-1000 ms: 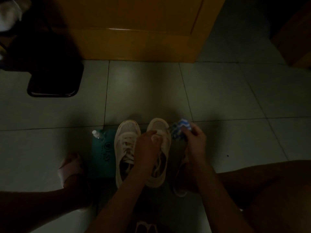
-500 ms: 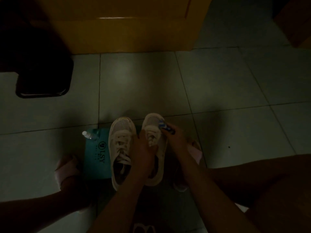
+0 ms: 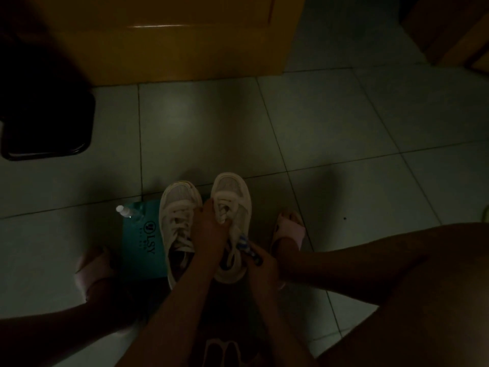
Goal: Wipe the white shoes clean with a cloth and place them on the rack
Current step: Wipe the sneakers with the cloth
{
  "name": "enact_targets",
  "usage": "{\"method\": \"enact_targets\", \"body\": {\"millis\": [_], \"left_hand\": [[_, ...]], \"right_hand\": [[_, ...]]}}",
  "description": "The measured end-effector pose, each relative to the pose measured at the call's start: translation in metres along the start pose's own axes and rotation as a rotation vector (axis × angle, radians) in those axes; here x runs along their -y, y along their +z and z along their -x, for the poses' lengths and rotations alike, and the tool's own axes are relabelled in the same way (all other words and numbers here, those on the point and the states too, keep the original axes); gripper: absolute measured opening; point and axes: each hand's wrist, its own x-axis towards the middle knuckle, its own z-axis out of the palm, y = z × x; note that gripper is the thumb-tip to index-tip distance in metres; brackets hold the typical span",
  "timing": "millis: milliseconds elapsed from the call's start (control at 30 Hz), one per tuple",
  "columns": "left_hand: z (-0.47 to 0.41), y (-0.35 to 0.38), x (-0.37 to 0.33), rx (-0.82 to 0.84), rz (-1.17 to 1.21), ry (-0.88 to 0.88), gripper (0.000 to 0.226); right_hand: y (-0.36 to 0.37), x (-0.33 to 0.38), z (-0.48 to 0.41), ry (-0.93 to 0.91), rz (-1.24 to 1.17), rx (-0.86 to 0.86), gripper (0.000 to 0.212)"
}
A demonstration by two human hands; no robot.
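Dim light. I was squatting over a tiled floor (image 3: 317, 123). Both white shoes sat side by side between my knees, toes pointing away from me toward a yellow door (image 3: 185, 35). The left shoe (image 3: 176, 221) lay with its outer edge over a teal pouch (image 3: 140, 247). The right shoe (image 3: 230, 189) sat just beside the left one. My forearm covered the gap, so I could not tell whether they touched, nor whether the right shoe sat flat on the floor.

My left hand (image 3: 209, 231) lay across the right shoe's laces, fingers curled into them, gripping it at the tongue. My right hand (image 3: 263, 267) was clamped on a small bunched cloth (image 3: 247, 247), striped blue and white. It pressed the cloth against the right shoe's side by the opening, toward the heel. My thumb was lost in the dark.

The pouch lay flat, printed "LSY", with a white cap (image 3: 122, 209) at its far corner. I had pink slippers on both feet. The left slipper (image 3: 90, 268) was beside the pouch. The right slipper (image 3: 289, 229) was just to the right of the right shoe. A black tray-like thing (image 3: 47, 128) stood well off to the far left, near the door.
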Motion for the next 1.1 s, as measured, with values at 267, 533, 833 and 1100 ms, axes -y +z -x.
{"method": "enact_targets", "body": {"millis": [267,533,833,1100], "left_hand": [[0.000,0.001,-0.001,0.001,0.020,0.000,0.059],[0.001,-0.003,-0.002,0.013,0.068,0.038,0.050],[0.003,-0.006,-0.005,0.021,0.058,0.021,0.051],[0.003,-0.013,-0.013,0.114,0.053,-0.018,0.062]], "right_hand": [[0.000,-0.016,0.031,0.031,0.098,0.012,0.034],[-0.008,0.027,0.001,-0.061,-0.023,-0.017,0.032],[-0.002,0.007,0.028,0.016,0.048,0.010,0.034],[-0.018,0.045,0.024,-0.009,-0.033,0.084,0.029]]}}
